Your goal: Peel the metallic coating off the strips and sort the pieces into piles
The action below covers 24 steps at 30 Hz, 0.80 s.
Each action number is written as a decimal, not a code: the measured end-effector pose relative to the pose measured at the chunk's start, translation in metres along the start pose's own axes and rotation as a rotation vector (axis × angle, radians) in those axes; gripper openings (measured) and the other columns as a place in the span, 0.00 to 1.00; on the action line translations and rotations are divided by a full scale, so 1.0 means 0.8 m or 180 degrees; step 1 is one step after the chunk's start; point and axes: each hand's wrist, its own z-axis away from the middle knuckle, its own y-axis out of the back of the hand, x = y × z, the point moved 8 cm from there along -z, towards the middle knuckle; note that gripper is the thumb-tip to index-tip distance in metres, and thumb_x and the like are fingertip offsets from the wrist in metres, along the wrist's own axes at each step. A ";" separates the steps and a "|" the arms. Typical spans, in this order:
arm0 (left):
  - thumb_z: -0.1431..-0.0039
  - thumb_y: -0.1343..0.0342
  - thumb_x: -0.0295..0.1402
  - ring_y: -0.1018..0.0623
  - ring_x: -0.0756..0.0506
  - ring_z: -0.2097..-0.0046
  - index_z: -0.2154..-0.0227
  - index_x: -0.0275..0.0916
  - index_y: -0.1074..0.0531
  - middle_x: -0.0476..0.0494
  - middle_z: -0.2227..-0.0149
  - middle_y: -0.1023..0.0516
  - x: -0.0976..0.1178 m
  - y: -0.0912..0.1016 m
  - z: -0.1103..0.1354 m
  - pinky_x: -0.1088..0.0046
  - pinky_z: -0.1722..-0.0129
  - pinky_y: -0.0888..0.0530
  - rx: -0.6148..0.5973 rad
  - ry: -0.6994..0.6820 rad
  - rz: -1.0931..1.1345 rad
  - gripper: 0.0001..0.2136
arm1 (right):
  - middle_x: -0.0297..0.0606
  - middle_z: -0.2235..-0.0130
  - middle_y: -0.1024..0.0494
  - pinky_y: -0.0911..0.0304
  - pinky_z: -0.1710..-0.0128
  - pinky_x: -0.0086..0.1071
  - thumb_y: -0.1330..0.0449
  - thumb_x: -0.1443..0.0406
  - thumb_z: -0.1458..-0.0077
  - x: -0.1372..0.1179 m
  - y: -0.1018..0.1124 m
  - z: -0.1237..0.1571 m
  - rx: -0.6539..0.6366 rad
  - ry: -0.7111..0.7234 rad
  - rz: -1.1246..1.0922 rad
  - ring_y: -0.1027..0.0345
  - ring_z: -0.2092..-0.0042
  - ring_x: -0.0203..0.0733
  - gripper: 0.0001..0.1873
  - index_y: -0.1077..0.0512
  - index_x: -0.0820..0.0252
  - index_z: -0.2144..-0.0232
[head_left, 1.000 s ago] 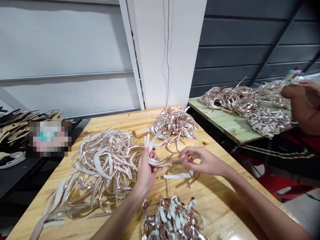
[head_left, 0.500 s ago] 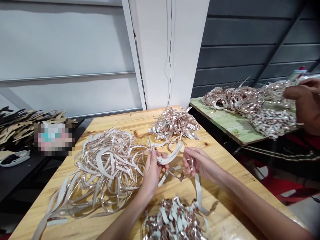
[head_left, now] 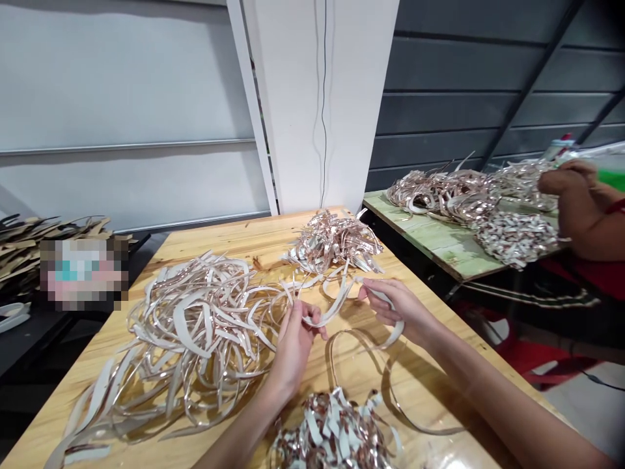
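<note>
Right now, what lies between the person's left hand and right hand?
In the head view, a curved cream-white strip with a metallic sheen arches across the gap from the left hand to the right hand.

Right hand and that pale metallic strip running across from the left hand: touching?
Touching. The head view shows the strip running into the right hand, held between fingers and thumb, with its end curling out beyond them.
</note>
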 end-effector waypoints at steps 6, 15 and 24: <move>0.42 0.35 0.61 0.31 0.49 0.71 0.69 0.42 0.34 0.53 0.72 0.33 -0.009 -0.001 0.002 0.72 0.71 0.27 -0.0049 0.0086 -0.0460 0.26 | 0.20 0.82 0.41 0.61 0.85 0.22 0.31 0.52 0.41 -0.023 0.031 -0.006 0.0477 0.0454 -0.0154 0.62 0.83 0.25 0.18 0.22 0.62 0.62; 0.35 0.38 0.52 0.28 0.43 0.70 0.73 0.40 0.22 0.46 0.74 0.26 -0.023 0.002 0.008 0.70 0.69 0.35 -0.0259 0.0134 -0.2259 0.20 | 0.25 0.74 0.38 0.61 0.83 0.25 0.32 0.48 0.39 -0.015 0.000 0.012 0.0441 0.0535 -0.0149 0.55 0.80 0.28 0.19 0.21 0.58 0.59; 0.35 0.37 0.40 0.23 0.32 0.49 0.44 0.42 0.25 0.33 0.45 0.25 0.011 -0.014 0.022 0.55 0.46 0.31 -0.0163 -0.0505 -0.3203 0.18 | 0.29 0.73 0.36 0.43 0.78 0.28 0.26 0.52 0.45 -0.004 -0.020 0.025 0.0367 0.0431 -0.0164 0.46 0.74 0.34 0.17 0.18 0.60 0.66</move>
